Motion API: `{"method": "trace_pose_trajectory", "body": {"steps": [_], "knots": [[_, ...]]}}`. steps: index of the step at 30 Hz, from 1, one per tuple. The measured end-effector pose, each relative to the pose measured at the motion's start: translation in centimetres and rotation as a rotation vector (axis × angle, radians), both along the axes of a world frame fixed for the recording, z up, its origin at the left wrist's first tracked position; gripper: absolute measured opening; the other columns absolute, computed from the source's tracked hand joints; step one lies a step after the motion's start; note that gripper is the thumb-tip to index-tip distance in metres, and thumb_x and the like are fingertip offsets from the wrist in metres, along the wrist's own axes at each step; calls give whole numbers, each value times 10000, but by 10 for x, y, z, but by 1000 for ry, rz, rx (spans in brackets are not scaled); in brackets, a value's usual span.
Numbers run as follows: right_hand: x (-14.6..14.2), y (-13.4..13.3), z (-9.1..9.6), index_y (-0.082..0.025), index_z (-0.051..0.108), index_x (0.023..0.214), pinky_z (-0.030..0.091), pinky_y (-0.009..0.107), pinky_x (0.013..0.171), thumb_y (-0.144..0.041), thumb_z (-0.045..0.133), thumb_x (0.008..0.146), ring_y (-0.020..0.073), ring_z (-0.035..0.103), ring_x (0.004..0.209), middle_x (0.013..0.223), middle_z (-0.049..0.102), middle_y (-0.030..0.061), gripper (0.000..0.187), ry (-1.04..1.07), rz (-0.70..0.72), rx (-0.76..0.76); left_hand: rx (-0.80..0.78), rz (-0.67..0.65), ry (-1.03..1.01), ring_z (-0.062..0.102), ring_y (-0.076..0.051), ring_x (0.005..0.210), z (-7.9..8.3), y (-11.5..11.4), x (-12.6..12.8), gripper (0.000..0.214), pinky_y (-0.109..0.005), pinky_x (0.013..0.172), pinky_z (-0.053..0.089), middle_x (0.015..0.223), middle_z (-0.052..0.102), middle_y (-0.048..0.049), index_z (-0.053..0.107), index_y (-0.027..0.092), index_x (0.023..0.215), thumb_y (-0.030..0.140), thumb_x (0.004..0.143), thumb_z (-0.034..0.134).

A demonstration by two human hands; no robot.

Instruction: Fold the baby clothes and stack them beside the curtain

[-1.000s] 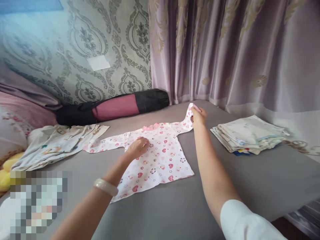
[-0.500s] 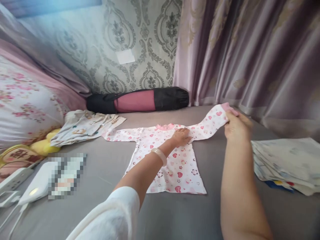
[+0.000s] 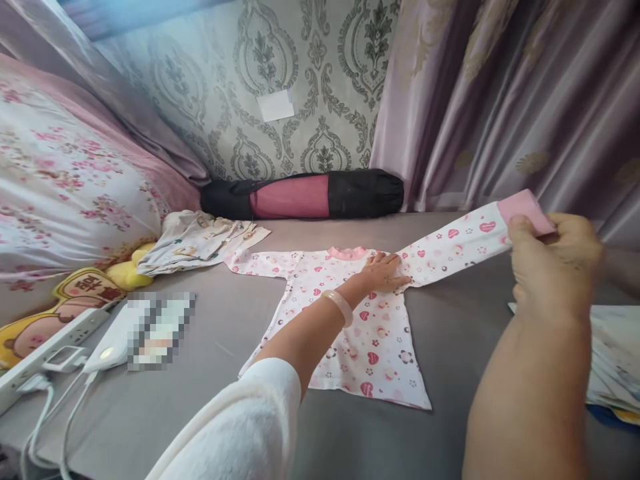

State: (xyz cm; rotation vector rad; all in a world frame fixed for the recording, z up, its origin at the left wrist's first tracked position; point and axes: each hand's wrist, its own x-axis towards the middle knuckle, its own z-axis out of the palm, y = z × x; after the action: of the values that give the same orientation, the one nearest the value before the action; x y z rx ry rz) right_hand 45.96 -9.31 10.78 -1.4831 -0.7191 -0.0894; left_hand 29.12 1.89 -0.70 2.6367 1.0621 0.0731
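Observation:
A small white long-sleeved shirt (image 3: pixel 350 340) with pink hearts, flowers and a pink collar lies spread on the grey sheet (image 3: pixel 220 427). My left hand (image 3: pixel 386 272), with a pale bangle (image 3: pixel 338 307) on its wrist, rests flat on the shirt near the shoulder, fingers spread. Out to the right, my right hand (image 3: pixel 555 267) pinches the pink cuff (image 3: pixel 525 208) of one sleeve. That sleeve is pulled straight and lifted off the sheet. The other sleeve (image 3: pixel 263 263) lies out to the left.
Folded clothes (image 3: pixel 200 241) lie at the back left; another stack (image 3: pixel 617 353) is partly behind my right arm. A black and pink rolled bag (image 3: pixel 290 197) lies along the wall. At left are a power strip (image 3: pixel 55 353), a white charger (image 3: pixel 117 340) with cables, and a yellow plush toy (image 3: pixel 90 287).
My right hand has drawn the cuff outward to the right, so the bent sleeve is now straight. My left hand stays on the shirt. The view has shifted slightly.

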Motion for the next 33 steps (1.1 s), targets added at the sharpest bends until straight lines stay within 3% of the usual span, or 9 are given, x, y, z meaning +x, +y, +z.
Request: {"method": "trace_pose_trajectory", "body": {"steps": [5,13,18,21,24,28,33], "knots": [[-8,5,3,-263,664,947,574,462,620,-329,702,779,124,541,453,661,589,-28,185,84,90,4,-14,-43,51,312,-367,1356,12,12,5,777,-537,1096,291,1535,364,-100,368,211,1409,726,827,399],[-47,24,11,-216,608,860,515,177,428,-149,628,830,90,612,507,662,636,-18,76,541,391,91,-20,-49,108,322,-372,1340,21,19,11,818,-531,1093,293,1506,383,-131,440,186,1384,722,770,504],[-58,33,11,-211,559,773,534,180,434,-104,579,868,107,643,530,635,634,-16,144,721,471,67,-61,-58,7,235,-335,1428,18,8,-3,699,-514,1151,226,1572,305,-97,393,210,1425,596,850,492],[-63,37,9,-212,523,743,555,201,455,-56,560,867,125,674,577,663,657,-2,202,784,473,57,-131,-18,-128,246,-290,1443,17,4,-16,668,-441,1171,237,1577,296,-120,368,153,1443,482,883,523],[-69,43,3,-205,511,733,588,227,500,-16,540,862,132,692,621,674,665,1,230,822,509,31,-219,134,-318,421,-240,1341,18,2,-35,611,-343,1115,338,1476,442,-167,409,86,1412,380,896,552],[-83,50,-8,-180,521,734,608,244,540,11,524,854,131,694,641,684,674,11,226,822,604,-13,-394,491,-640,595,-216,1111,24,-6,-68,440,-321,936,479,1267,616,-135,549,132,1279,375,912,541],[-107,57,-25,-153,535,729,610,241,561,40,507,833,113,665,590,603,632,-12,221,816,680,-114,-524,841,-926,623,-113,735,21,-21,-113,201,-228,681,485,942,678,-83,638,123,1011,258,924,518]]}}
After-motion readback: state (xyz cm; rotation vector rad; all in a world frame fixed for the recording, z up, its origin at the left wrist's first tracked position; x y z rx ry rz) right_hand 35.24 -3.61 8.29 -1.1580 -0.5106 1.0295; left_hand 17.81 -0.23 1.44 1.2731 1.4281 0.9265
